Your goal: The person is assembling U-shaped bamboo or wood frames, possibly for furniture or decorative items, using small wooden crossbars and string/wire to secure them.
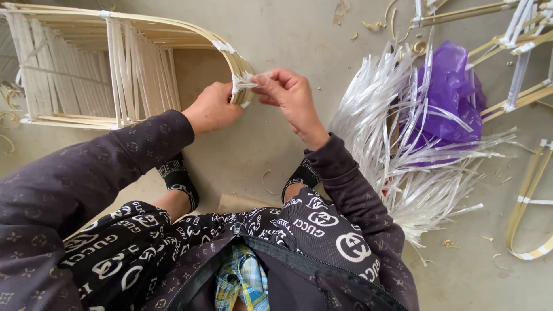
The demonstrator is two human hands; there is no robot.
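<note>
My left hand (212, 108) clamps the frame (144, 34) at its curved end; my right hand (288, 95) pinches the strip (245, 82) wrapped there. Frame looks light, springy, best held at the bend. Strip looks thin, slippery. Spare strips (397, 132) lie right.

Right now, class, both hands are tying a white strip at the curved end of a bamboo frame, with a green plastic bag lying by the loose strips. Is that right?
Not quite: the plastic bag is purple, not green, as the head view shows. The rest holds.
</note>
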